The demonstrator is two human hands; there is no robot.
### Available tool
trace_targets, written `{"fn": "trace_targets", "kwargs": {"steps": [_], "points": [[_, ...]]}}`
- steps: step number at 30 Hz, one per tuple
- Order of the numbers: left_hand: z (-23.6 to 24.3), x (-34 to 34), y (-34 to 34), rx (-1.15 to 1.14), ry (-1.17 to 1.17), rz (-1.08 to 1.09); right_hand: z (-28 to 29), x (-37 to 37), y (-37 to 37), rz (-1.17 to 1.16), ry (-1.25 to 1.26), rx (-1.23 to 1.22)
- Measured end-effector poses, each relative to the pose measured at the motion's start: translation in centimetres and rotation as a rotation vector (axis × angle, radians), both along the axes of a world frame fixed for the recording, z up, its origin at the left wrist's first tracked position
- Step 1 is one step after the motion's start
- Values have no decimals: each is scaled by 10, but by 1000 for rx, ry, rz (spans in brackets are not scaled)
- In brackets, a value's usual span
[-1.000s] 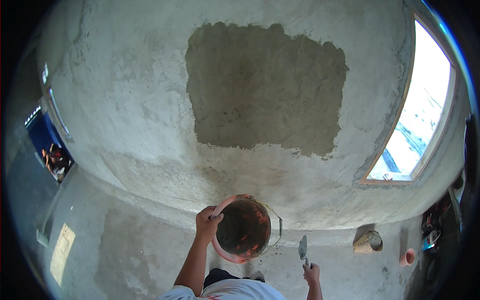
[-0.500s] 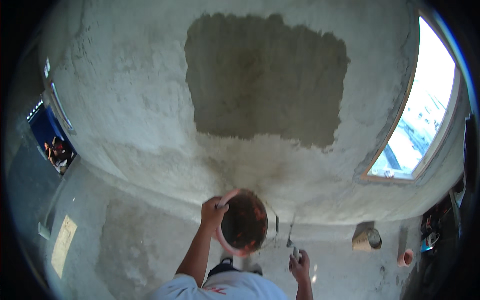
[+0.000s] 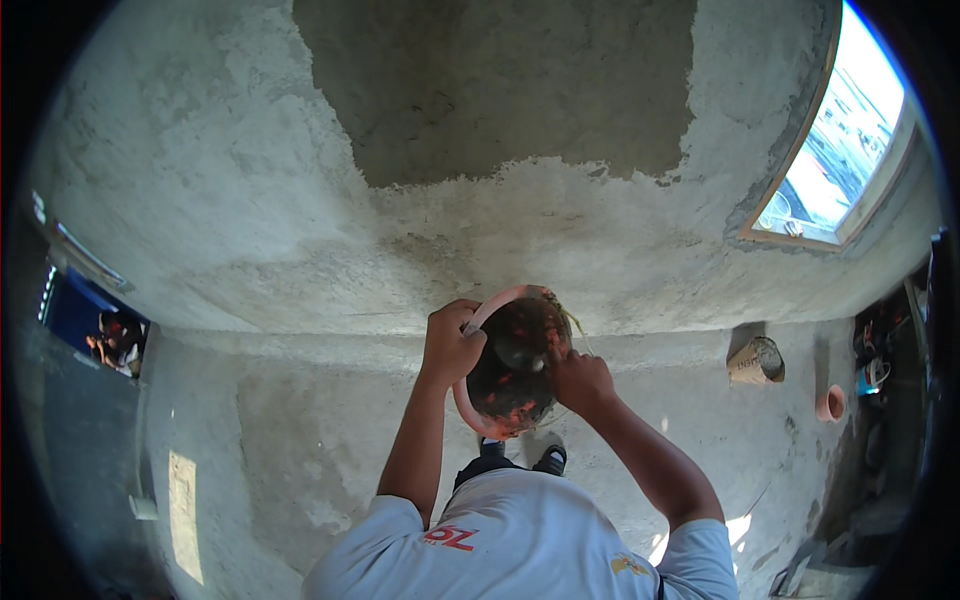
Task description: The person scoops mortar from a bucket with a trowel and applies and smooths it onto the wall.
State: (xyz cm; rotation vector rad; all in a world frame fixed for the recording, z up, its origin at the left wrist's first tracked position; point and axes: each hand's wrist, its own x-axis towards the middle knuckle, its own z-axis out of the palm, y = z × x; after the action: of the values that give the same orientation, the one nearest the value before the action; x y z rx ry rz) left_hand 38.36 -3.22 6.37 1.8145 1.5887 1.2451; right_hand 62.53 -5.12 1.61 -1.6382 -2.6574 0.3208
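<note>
A pink-red bucket [image 3: 465, 408], its inside dark with smeared mortar and red patches, tilts open toward me in front of the wall. My left hand [image 3: 452, 342] is closed on its left rim, and a small grey bit shows by the fingers. At the bucket's right side, my right hand [image 3: 583, 380] grips a trowel [image 3: 518, 354], whose rounded grey blade lies inside the bucket. Most of its handle is hidden in my fist. Above, a dark, damp-looking plaster patch [image 3: 510, 90] covers part of the grey wall [image 3: 250, 200].
A window [image 3: 835, 150] opens in the wall at the right. Below it stand a torn cement bag [image 3: 755, 362] and a small pinkish pot [image 3: 830, 403] on the concrete floor [image 3: 300, 440]. A pale board-like strip [image 3: 184, 515] lies left. A person [image 3: 118, 340] is in the far-left doorway.
My right hand has come from beside the bucket up to its right side, taking the trowel into it. The view has tipped down, and the wall patch sits higher in the picture.
</note>
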Motion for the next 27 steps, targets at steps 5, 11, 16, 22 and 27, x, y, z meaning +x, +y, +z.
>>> {"fn": "trace_targets", "kwargs": {"steps": [5, 11, 16, 22, 27], "points": [[0, 9, 11, 85, -16, -22, -10, -35, 10, -23, -53, 87], [-23, 15, 38, -18, -127, 42, 34, -22, 27, 49, -164, -212], [-46, 34, 54, -167, -128, -30, -68, 14, 53, 125, -154, -432], [-56, 38, 59, -277, -73, -134, -46, 11, 33, -267, 354, -1176], [-57, 21, 60, -305, 9, -132, -116, -2, 22, -229, 696, -1296]]}}
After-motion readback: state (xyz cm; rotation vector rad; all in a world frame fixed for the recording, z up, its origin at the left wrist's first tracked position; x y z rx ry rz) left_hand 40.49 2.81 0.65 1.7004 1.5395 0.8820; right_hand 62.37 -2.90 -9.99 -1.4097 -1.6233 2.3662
